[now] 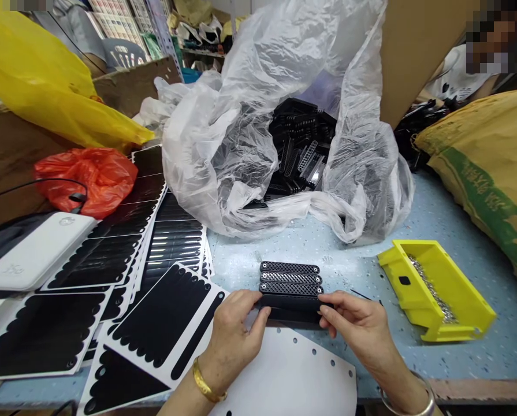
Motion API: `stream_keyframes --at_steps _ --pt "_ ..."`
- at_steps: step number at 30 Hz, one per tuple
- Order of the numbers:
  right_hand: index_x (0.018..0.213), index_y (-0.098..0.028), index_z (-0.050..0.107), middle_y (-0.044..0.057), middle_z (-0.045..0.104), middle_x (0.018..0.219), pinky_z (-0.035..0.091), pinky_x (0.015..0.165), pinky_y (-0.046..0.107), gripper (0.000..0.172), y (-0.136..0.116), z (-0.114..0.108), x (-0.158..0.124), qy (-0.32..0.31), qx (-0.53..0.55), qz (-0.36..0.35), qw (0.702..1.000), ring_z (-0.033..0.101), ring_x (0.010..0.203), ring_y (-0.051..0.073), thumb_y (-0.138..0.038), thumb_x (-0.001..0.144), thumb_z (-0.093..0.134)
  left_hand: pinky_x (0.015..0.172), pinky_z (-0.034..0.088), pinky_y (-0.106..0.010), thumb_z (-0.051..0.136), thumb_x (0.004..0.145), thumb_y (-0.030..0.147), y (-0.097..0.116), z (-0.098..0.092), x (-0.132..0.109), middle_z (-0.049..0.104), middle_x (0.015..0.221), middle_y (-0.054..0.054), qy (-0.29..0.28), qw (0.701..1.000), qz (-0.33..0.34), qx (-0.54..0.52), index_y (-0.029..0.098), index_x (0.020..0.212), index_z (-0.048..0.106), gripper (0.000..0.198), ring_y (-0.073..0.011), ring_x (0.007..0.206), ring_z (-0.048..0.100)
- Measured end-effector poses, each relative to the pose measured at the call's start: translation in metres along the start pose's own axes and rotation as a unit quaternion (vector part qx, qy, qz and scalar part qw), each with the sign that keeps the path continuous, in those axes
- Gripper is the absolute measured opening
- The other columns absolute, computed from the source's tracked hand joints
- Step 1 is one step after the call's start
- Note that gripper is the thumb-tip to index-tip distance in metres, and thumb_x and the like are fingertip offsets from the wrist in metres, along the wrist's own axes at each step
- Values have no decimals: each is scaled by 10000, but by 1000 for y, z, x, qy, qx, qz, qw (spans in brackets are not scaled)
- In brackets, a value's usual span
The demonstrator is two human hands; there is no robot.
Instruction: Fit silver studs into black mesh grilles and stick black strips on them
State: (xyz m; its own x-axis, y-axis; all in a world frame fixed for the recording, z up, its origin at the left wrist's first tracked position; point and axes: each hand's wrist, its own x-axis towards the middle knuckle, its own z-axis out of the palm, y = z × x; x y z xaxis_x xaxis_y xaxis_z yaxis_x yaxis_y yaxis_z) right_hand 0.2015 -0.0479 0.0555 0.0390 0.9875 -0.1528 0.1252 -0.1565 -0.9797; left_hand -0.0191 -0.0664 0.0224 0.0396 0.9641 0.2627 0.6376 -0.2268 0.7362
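Step looks like lining up a black strip (289,304) at lower centre frame, just below the textured bars (290,278); next move probably calls for keeping its ends level and pressing evenly. Left hand (238,326) and right hand (357,316) sit apart, each pinching one end, thumbs inward, forearms angling up from the bottom edge; strip-to-bar contact unclear.
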Motion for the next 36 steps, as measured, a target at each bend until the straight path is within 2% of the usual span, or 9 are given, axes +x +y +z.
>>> stream_keyframes --at_steps 7,11,16,21,26,36 --pt "752 -137 739 28 636 460 443 351 206 164 0 -1 1 -3 -1 28 1000 517 350 102 -256 640 724 650 506 -307 591 815 226 1 0 1 670 768 -46 -8 1000 -20 -7 167 911 664 134 -181 715 620" --pt "756 -135 736 32 640 456 434 352 208 185 0 -1 2 -4 -8 51 999 511 347 102 -272 632 721 658 510 -281 530 846 226 1 -5 4 698 788 -38 -18 997 -69 -43 184 898 691 174 -169 720 644" --pt "751 -133 731 33 638 451 422 354 207 206 -3 0 3 -3 -9 68 998 503 346 100 -290 620 718 635 500 -259 512 840 240 0 -11 12 714 742 -19 -56 989 -123 -62 194 807 714 209 -162 684 654" --pt "753 -125 729 35 639 452 423 361 210 218 -4 0 3 0 -4 70 998 503 352 101 -292 614 717 594 476 -252 516 827 255 3 -9 16 700 694 -14 -68 989 -125 -39 193 762 711 215 -154 632 633" --pt "758 -130 731 23 629 441 404 351 205 196 -2 -1 2 -2 -12 43 999 490 348 97 -277 630 702 581 455 -252 510 826 259 5 -7 17 684 685 -11 -69 991 -116 -23 196 767 705 213 -152 624 618" --pt "742 -136 728 1 606 417 418 354 201 170 -4 1 4 3 -26 31 999 503 347 100 -265 637 688 556 417 -236 461 860 292 9 -11 18 647 623 0 -81 987 -139 -25 186 694 676 291 -141 587 586"
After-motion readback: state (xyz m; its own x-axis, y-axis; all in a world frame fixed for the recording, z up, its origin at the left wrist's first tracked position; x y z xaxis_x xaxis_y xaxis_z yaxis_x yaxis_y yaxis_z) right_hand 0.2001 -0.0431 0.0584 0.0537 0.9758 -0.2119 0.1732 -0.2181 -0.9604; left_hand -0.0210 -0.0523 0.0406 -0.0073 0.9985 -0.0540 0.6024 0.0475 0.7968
